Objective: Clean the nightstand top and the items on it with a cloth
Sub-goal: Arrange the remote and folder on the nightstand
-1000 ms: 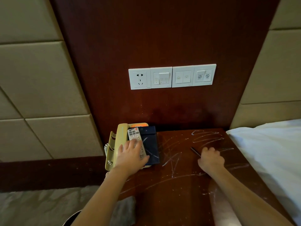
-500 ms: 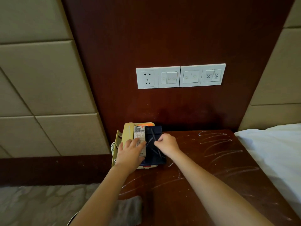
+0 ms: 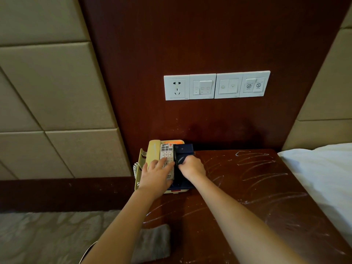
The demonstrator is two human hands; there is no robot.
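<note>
The dark wooden nightstand top is streaked with pale marks. At its back left corner stands a beige telephone. A white remote and a dark blue folder lie on top of the telephone. My left hand rests flat on the lower half of the remote, fingers spread. My right hand is closed over the folder and pinches a thin dark pen, which lies along the folder's left edge. A grey cloth lies at the nightstand's front left edge, apart from both hands.
A white bed sheet borders the nightstand on the right. On the wood panel above is a white socket and switch plate. Padded beige wall panels and patterned carpet are to the left.
My right hand took the pen from the middle of the nightstand and carried it left onto the blue folder. My left hand stayed on the remote.
</note>
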